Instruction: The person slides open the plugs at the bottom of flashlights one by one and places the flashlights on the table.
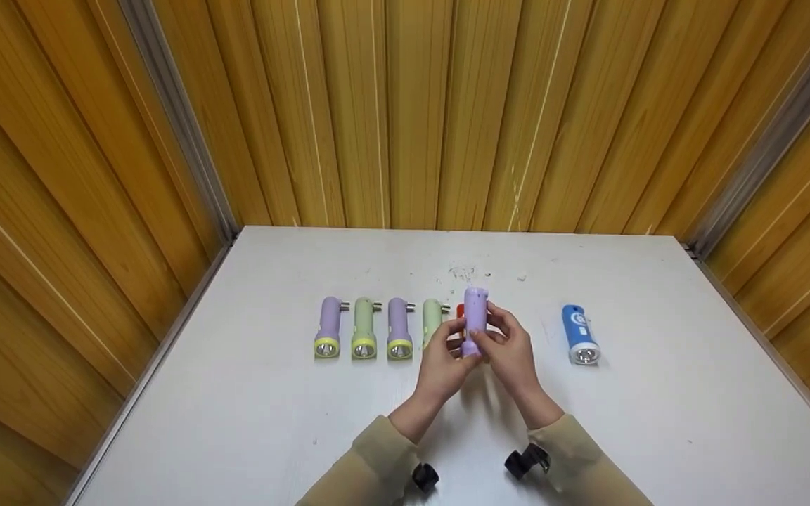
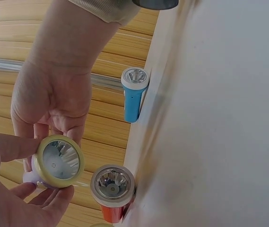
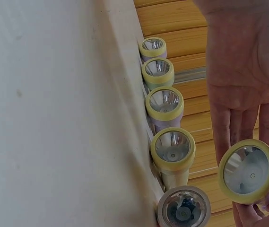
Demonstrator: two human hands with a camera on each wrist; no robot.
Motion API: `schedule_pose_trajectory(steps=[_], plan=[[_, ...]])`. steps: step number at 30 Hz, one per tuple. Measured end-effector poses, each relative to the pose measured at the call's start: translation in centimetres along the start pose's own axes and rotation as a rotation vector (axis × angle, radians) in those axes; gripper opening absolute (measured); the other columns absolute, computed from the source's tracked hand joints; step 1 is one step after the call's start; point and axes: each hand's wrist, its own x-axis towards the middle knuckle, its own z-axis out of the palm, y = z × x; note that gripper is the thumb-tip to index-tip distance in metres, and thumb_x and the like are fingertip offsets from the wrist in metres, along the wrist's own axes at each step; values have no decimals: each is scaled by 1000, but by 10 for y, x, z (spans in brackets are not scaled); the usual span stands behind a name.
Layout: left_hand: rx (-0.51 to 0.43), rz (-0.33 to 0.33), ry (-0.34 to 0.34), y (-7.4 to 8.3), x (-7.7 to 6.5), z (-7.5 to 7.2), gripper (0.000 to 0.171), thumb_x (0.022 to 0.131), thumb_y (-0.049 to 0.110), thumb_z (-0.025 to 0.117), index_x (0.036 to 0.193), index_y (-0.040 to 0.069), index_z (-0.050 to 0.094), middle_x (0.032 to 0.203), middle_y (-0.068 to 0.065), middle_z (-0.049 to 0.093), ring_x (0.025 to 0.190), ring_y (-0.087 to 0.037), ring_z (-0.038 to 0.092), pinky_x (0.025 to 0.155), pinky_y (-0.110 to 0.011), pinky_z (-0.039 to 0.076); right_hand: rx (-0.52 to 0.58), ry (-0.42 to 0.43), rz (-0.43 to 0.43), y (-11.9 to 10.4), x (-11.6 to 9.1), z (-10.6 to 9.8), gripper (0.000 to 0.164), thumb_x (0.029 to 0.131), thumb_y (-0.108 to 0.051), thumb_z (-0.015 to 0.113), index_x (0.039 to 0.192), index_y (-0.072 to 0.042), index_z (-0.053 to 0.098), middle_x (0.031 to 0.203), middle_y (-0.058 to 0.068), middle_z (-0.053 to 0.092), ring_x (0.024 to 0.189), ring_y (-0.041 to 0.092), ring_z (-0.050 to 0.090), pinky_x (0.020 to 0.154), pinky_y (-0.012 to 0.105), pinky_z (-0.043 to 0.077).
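Both hands hold a light purple flashlight (image 1: pixel 476 309) above the table, its tail end pointing toward the back wall. My left hand (image 1: pixel 441 365) grips it from the left, near the head. From the right, my right hand (image 1: pixel 514 355) pinches it, its thumb lying on the lower body. The lamp face, with a yellow rim (image 2: pixel 80 163), shows in both wrist views. Just behind the hands lies a red flashlight (image 1: pixel 460 310), mostly hidden in the head view; its silver-rimmed lamp (image 2: pixel 113 185) appears in the left wrist view.
Left of the hands, purple flashlights (image 1: pixel 330 320) and green flashlights (image 1: pixel 364 320) alternate in a row, lamps toward me, plug prongs out to the right. A blue flashlight (image 1: pixel 578 327) lies farther right. Wood-patterned walls (image 1: pixel 412 112) enclose the white table (image 1: pixel 236 422).
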Motion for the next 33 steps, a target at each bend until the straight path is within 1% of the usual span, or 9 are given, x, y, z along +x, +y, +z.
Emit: schedule_pose_trajectory(steps=[6, 8, 10, 13, 15, 18, 23, 29, 33], plan=[[-30, -9, -11, 1, 0, -1, 60, 82, 0, 78, 137, -5, 53, 137, -24, 61, 120, -38, 67, 99, -41, 59, 22, -3, -7, 1, 1, 0, 57, 93, 3, 69, 147, 3, 50, 138, 30, 60, 108, 30, 71, 79, 19, 56], [-31, -4, -14, 1, 1, -1, 58, 82, -1, 77, 135, -5, 53, 136, -24, 61, 119, -38, 67, 99, -42, 59, 29, -5, -4, 1, 0, 0, 57, 93, 4, 69, 147, 3, 49, 136, 30, 60, 105, 26, 71, 74, 20, 56], [-43, -4, -9, 1, 1, -2, 54, 84, -1, 75, 134, -5, 55, 134, -24, 62, 118, -38, 67, 100, -44, 58, 33, -5, 2, 0, 0, 0, 57, 93, 3, 69, 147, 3, 49, 136, 30, 60, 104, 25, 71, 73, 20, 56], [-63, 15, 4, 1, 3, -4, 46, 87, -1, 69, 130, -7, 57, 130, -26, 63, 115, -39, 68, 99, -45, 58, 30, -4, 7, 0, -1, 1, 57, 93, 2, 69, 147, 2, 50, 137, 29, 60, 107, 29, 70, 75, 20, 56], [-68, 20, 23, 2, 4, -6, 41, 90, 0, 67, 129, -7, 58, 128, -26, 64, 114, -38, 68, 99, -45, 58, 28, -8, 6, 0, -1, 3, 57, 93, 2, 69, 147, 3, 50, 138, 29, 60, 111, 32, 69, 82, 21, 57], [-53, 12, 56, 2, 8, -10, 37, 93, 3, 66, 128, -7, 58, 128, -25, 65, 113, -36, 69, 98, -41, 59, 17, -22, 11, 0, -3, 5, 57, 93, 2, 69, 146, 3, 50, 139, 29, 59, 114, 35, 68, 87, 21, 57], [-63, -14, 96, 1, 14, -17, 37, 95, 3, 65, 130, -9, 58, 128, -26, 64, 114, -38, 69, 99, -40, 58, 4, -53, 10, 1, -6, 9, 56, 92, 3, 70, 145, 3, 52, 138, 28, 60, 114, 33, 68, 88, 20, 56], [-72, 4, 117, -1, 19, -25, 45, 94, 6, 69, 135, -9, 56, 132, -29, 63, 116, -41, 67, 100, -43, 58, 0, -102, -3, 3, -10, 14, 56, 90, 7, 69, 144, 4, 53, 138, 28, 59, 117, 35, 66, 89, 19, 56], [-61, 8, 115, -1, 21, -31, 50, 92, 7, 72, 138, -6, 56, 133, -29, 63, 115, -42, 68, 97, -44, 60, -30, -139, -16, 5, -13, 16, 56, 90, 6, 70, 143, 4, 54, 138, 26, 60, 120, 37, 65, 92, 22, 56]])
